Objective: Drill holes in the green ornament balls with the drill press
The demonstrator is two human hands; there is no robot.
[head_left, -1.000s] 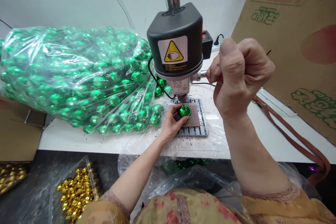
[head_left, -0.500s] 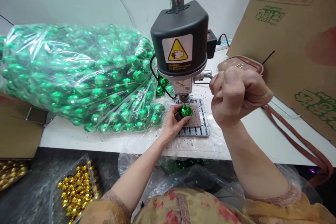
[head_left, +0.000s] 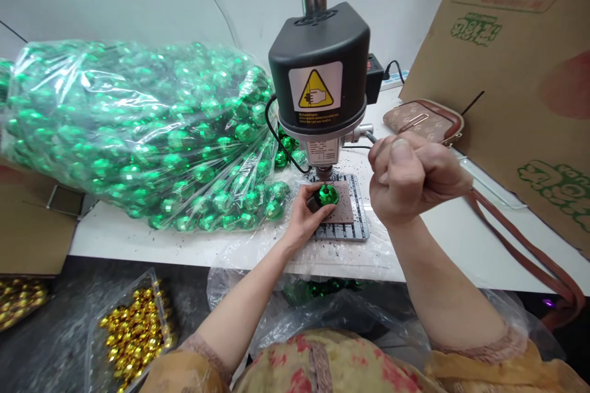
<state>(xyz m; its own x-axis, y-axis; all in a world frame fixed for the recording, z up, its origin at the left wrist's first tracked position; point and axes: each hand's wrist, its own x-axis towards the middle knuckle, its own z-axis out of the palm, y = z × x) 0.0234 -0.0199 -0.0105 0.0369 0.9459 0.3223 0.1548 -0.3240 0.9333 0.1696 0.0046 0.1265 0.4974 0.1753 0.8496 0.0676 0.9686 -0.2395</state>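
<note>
Under the chuck of a black bench drill press (head_left: 318, 73), a shiny green faceted ball (head_left: 329, 194) rests on a brown board (head_left: 343, 212) on the slotted metal base (head_left: 361, 221). My left hand (head_left: 306, 212) is closed around the ball's left side, thumb in front, with a dark piece between hand and ball. A dark spot shows on top of the ball, below the chuck. My right hand (head_left: 410, 175) is wrapped in a fist around the press's feed lever (head_left: 369, 135), whose far part the fingers hide.
A clear bag of green faceted balls (head_left: 147, 141) lies left of the press. A brown handbag (head_left: 424, 120) and a cardboard box (head_left: 516, 73) stand at right. Below left, a clear bin (head_left: 94, 331) holds gold balls. Dark shavings litter the white table (head_left: 184, 245).
My right hand has shifted slightly left and down at the lever, uncovering more of the handbag. My left hand stays on the ball; the view has moved a little.
</note>
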